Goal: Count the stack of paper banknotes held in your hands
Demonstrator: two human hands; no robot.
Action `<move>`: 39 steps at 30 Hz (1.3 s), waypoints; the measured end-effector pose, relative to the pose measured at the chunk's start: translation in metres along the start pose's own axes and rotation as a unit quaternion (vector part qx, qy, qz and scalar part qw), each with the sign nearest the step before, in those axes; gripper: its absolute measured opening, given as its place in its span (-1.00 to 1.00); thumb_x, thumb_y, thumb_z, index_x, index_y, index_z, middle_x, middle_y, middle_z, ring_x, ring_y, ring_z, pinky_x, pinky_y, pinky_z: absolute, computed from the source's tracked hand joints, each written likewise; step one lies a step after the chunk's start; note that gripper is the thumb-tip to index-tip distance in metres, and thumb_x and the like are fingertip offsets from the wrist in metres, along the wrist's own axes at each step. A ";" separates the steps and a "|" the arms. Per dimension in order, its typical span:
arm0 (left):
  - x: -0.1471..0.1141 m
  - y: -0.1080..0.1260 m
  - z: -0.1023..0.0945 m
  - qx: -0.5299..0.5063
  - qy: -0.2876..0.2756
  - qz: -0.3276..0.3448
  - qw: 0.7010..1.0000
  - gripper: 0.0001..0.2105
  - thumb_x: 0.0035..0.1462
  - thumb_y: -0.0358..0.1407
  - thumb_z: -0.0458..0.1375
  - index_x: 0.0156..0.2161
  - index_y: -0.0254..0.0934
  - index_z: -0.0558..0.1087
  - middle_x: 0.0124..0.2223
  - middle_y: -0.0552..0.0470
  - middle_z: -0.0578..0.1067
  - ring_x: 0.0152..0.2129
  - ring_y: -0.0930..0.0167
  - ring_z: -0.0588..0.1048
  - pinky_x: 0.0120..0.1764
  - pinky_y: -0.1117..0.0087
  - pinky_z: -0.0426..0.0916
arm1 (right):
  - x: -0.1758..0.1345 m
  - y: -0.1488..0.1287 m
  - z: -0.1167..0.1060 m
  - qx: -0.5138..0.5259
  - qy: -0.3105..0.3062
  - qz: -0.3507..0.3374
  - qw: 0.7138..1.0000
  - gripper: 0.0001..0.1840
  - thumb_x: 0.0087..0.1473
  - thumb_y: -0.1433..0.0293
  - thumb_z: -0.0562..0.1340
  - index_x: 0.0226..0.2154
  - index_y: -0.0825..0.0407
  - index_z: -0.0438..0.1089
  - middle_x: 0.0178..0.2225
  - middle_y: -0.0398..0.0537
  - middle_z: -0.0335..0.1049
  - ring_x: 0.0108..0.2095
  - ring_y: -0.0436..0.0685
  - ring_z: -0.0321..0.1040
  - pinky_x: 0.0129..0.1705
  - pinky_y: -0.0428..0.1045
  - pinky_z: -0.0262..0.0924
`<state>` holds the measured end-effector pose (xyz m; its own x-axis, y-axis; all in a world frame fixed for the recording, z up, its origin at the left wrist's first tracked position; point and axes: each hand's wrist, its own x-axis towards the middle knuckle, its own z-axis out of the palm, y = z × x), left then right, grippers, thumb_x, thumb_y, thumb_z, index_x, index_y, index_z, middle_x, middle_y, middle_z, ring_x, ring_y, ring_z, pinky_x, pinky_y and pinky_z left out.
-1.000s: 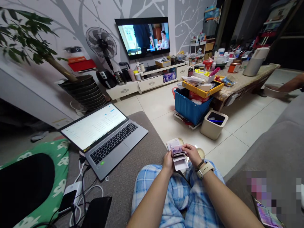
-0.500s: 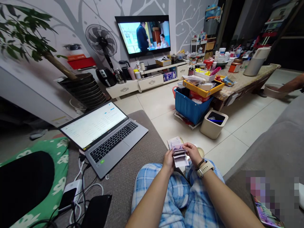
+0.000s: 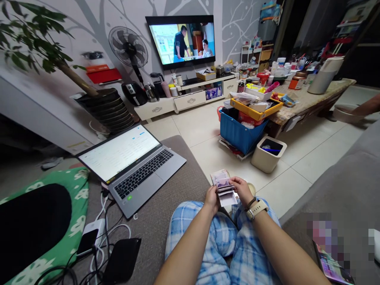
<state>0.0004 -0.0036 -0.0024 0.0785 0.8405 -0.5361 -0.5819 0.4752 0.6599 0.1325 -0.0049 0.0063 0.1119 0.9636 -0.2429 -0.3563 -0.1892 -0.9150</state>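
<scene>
Between my hands, above my lap, is a small stack of purplish banknotes (image 3: 225, 183), folded over so that some notes stick out above and below. My left hand (image 3: 211, 198) is closed on the stack's left side. Fingers of my right hand (image 3: 242, 190) pinch the right edge of the notes; a beige-strapped watch (image 3: 257, 209) and a dark bracelet are on that wrist. Blue plaid trousers (image 3: 190, 225) cover my legs beneath. Behind my right hand, a round pale-gold thing (image 3: 251, 188) shows only in part.
An open laptop (image 3: 148, 174) rests on the grey seat at left, near cables, a white power bank (image 3: 95, 231) and a black case (image 3: 123, 259). Ahead on the floor stand a beige bin (image 3: 268, 155) and a blue crate (image 3: 242, 132). Another person's arm (image 3: 371, 107) reaches into a basin at far right.
My view has shifted slightly, so the surroundings sit a little differently in the frame. Both hands keep hold of the banknotes in nearly the same place. The television picture has changed.
</scene>
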 end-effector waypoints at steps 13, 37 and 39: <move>0.003 -0.002 -0.001 -0.058 -0.002 0.031 0.998 -0.83 0.04 -0.31 0.27 -0.27 -0.38 0.51 -0.34 -0.15 0.64 -0.38 0.21 0.64 -0.13 0.19 0.49 | -0.005 0.000 -0.001 -0.041 -0.051 0.026 0.998 -0.44 -0.37 -0.07 0.50 -0.57 0.05 0.40 -0.66 -0.15 0.30 -0.59 0.01 0.13 -0.49 -0.05 -0.01; -0.006 0.002 0.001 -0.019 -0.007 0.034 0.999 -0.80 -0.08 -0.44 0.29 -0.26 -0.37 0.53 -0.29 -0.13 0.65 -0.29 0.25 0.63 -0.08 0.23 0.47 | 0.003 0.008 -0.006 -0.077 0.013 -0.025 0.997 -0.41 -0.44 -0.06 0.52 -0.60 0.04 0.35 -0.58 -0.17 0.29 -0.49 0.05 0.17 -0.41 -0.04 0.04; -0.006 0.003 0.001 -0.024 -0.008 0.034 0.999 -0.86 -0.02 -0.38 0.29 -0.29 -0.37 0.53 -0.29 -0.15 0.65 -0.27 0.22 0.63 -0.06 0.22 0.48 | 0.002 0.007 -0.005 -0.075 0.011 -0.024 0.997 -0.41 -0.44 -0.07 0.52 -0.59 0.04 0.35 -0.58 -0.18 0.29 -0.49 0.04 0.16 -0.42 -0.04 0.03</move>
<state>-0.0005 -0.0069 0.0034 0.0493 0.8747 -0.4821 -0.6242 0.4038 0.6689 0.1350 -0.0050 -0.0021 0.1460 0.9682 -0.2034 -0.2073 -0.1710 -0.9632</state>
